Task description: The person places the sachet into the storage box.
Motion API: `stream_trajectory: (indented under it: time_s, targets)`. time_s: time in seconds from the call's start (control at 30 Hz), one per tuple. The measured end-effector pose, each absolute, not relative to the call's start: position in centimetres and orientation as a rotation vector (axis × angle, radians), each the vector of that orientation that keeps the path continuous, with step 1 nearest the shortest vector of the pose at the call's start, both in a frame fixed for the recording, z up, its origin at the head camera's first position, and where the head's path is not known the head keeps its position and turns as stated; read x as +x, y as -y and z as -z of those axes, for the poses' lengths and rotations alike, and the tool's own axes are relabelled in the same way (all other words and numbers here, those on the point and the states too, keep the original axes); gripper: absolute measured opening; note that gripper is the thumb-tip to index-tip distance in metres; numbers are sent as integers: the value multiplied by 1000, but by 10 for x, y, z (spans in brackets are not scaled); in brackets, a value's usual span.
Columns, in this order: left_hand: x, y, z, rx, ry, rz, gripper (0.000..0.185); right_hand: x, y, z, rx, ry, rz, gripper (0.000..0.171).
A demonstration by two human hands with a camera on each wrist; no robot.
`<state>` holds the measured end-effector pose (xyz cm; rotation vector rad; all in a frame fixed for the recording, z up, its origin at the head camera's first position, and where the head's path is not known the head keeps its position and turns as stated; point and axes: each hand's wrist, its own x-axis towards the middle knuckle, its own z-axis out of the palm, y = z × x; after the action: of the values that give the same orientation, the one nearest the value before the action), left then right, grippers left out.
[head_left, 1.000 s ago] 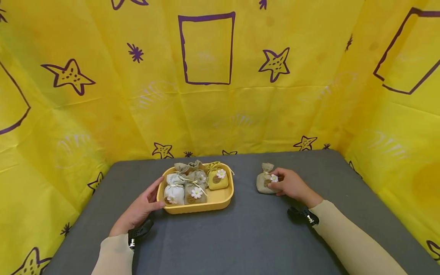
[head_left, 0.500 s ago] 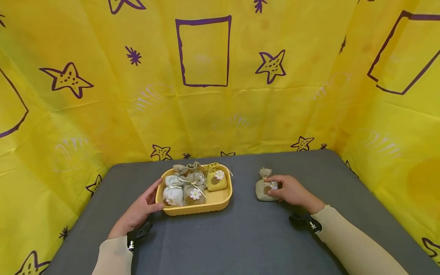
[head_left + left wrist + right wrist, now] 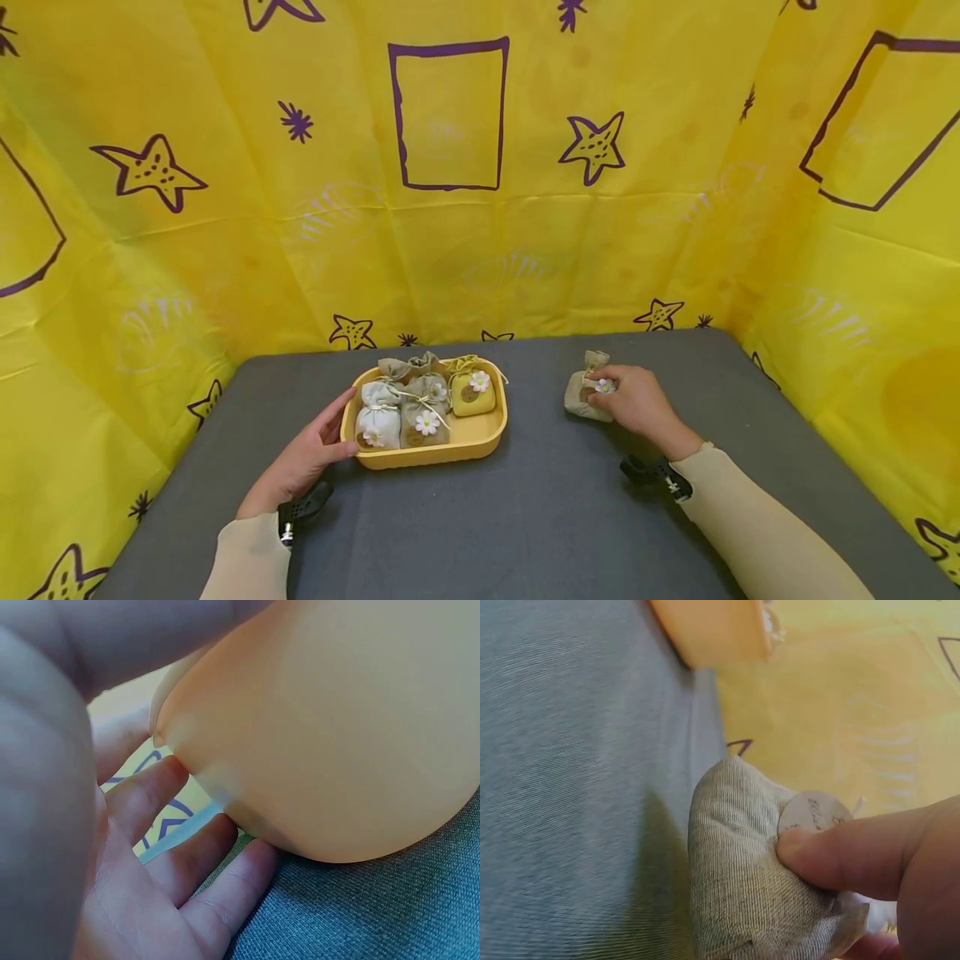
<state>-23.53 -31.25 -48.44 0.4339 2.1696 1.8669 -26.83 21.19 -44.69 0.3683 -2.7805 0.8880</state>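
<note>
A yellow tray [image 3: 480, 443] sits on the grey table [image 3: 525, 517] and holds several small cloth pouches [image 3: 425, 408] with white flowers. My left hand [image 3: 315, 454] rests open against the tray's left end [image 3: 330, 727], fingers straight along its wall. To the right of the tray my right hand [image 3: 626, 400] grips a beige pouch [image 3: 581, 390] with a white flower, lifted slightly off the table. In the right wrist view my thumb presses into that pouch [image 3: 742, 855] beside its round label.
Yellow cloth walls [image 3: 450, 208] with purple stars and frames enclose the table at the back and both sides. The tray's corner [image 3: 712, 634] shows at the top of the right wrist view. Bare grey tabletop lies in front of both hands.
My right hand has lifted the beige pouch and carried it a little up and away from me. The left hand and tray have stayed in place.
</note>
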Motion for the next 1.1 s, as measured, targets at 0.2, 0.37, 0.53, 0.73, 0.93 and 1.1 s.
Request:
stream_trajectory:
  time_s: [0.2,0.37,0.53,0.73,0.93,1.1]
  targets:
    - [-236,312,485,433,-2164,-1881,86,-268,-199,434,383,2688,-877,29]
    - [-236,311,485,433,-2151,-1883,87,-264,-178,417,438,2607,-953,29]
    - [-236,312,485,424,-2162,-1880,87,-262,-151,397,458,2617,-1067,30]
    - [-236,313,485,427,-2162,-1877,87,-257,-111,384,529,2640,-1222,27]
    - [-237,313,486,439,-2162,-1877,86,-250,-69,393,696,2637,-1172,23]
    - [-236,313,485,445,-2164,-1874,86,-249,-50,403,783,2691,-1048,24]
